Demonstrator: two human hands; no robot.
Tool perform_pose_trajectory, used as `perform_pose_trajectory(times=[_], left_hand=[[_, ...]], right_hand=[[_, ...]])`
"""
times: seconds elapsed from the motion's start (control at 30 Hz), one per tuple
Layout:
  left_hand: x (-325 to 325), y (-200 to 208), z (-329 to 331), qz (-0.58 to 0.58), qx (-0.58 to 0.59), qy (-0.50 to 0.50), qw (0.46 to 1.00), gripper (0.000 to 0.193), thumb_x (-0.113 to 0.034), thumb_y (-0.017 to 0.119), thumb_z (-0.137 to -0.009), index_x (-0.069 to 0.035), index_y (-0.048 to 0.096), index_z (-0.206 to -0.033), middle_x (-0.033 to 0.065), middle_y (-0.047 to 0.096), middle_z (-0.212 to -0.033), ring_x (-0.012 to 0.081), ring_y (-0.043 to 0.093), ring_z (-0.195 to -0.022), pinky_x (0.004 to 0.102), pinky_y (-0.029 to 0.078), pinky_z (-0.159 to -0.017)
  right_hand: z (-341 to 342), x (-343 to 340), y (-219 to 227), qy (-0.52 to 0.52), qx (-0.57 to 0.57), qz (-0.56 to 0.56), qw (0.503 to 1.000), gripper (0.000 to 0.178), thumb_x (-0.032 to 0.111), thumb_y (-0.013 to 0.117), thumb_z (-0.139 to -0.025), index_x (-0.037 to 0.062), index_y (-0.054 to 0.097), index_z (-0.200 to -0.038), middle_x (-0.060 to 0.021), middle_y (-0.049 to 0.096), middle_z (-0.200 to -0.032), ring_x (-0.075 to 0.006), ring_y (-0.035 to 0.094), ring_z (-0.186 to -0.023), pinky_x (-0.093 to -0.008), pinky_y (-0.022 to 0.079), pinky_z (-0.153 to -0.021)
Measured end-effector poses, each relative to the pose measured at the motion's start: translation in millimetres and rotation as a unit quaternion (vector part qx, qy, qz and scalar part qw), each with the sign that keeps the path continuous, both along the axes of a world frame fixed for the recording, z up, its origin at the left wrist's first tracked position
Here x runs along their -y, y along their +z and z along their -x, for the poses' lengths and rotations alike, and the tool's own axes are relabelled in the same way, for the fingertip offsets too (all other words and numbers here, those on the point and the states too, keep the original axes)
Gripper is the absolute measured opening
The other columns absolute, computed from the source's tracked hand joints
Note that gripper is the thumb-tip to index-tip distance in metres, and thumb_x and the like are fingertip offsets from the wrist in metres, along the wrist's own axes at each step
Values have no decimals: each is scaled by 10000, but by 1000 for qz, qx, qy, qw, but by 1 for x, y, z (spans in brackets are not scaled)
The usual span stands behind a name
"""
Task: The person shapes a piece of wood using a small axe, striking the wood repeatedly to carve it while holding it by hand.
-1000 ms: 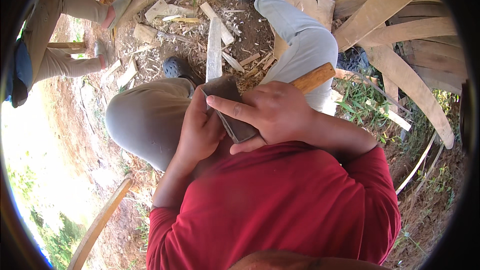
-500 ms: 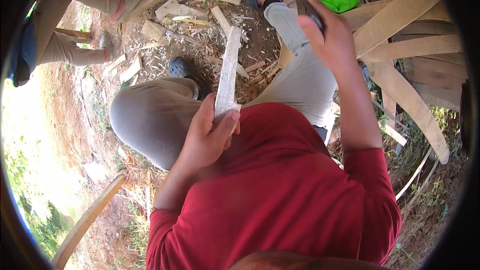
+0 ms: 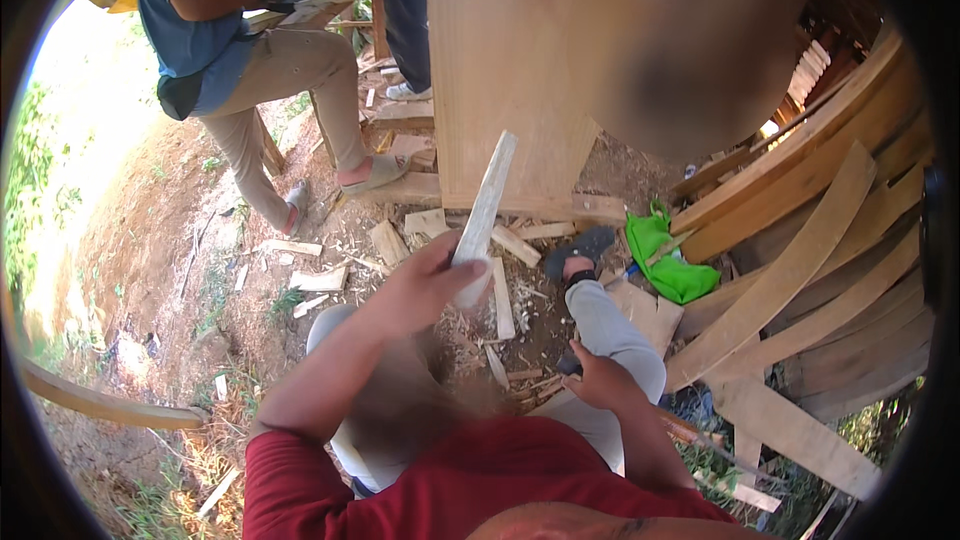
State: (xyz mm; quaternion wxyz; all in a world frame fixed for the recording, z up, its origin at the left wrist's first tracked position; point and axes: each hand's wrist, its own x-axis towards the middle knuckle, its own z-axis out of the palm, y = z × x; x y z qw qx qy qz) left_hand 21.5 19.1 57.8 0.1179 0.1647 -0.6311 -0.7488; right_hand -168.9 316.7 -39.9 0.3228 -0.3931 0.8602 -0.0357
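My left hand (image 3: 425, 285) is closed around the lower end of a pale, tapered strip of wood (image 3: 488, 195), its narrow end slanting up and away from me. Lower and to the right, my right hand (image 3: 603, 380) is closed on a dark tool (image 3: 571, 360) by my right knee. Only a short dark part of it shows beyond the fingers, so I cannot tell its kind. The two hands are well apart, and the tool does not touch the strip.
Offcuts (image 3: 392, 243) and shavings litter the dirt by my feet. A large wooden panel (image 3: 510, 70) stands ahead. Curved planks (image 3: 790, 280) lean at the right, near a bright green bag (image 3: 668, 258). A person in blue (image 3: 190, 35) stands far left; another wears orange.
The view has tilted up, showing the panel and more of the people. My right hand has come down from its raised position to my knee. My left hand still holds the wood strip, now farther forward.
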Motion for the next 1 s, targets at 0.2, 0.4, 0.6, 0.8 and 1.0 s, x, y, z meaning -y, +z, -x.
perform_pose_trajectory(times=[0.2,0.4,0.6,0.8,1.0], left_hand=[[40,-39,33,-139,37,48,988,302,-248,519,-1100,-25,561,-1300,101,688,-1045,194,708,-888,338,562,-736],[32,-38,15,-23,53,62,996,395,-313,342,-1153,-24,516,-1360,94,689,-812,160,629,-656,306,465,-551],[15,-27,12,47,81,55,994,418,-381,396,-1159,-25,583,-1270,82,670,-793,132,618,-608,289,478,-531],[-1,-36,15,126,74,45,988,416,-385,425,-1153,-15,614,-1176,74,633,-758,135,617,-596,307,488,-543],[-9,-39,10,210,51,5,976,451,-404,412,-1157,-4,610,-1093,53,596,-744,109,560,-560,283,468,-525]], right_hand=[[4,13,-8,36,-5,36,999,543,317,660,-971,51,577,-1436,-275,714,-1208,-434,687,-1123,-512,532,-964],[7,33,16,-26,-9,142,989,505,347,635,-1017,-1,568,-1377,-294,707,-1111,-480,670,-1067,-535,524,-897],[20,57,82,-141,120,424,887,236,219,619,-1067,21,608,-1195,-4,635,-816,-75,559,-637,-272,473,-600],[8,97,120,-116,151,541,819,240,247,597,-1088,10,594,-1122,6,591,-754,-53,514,-580,-234,435,-521],[13,105,113,-142,162,558,801,270,299,593,-1104,35,591,-1046,-4,549,-679,-86,500,-527,-266,428,-505]])
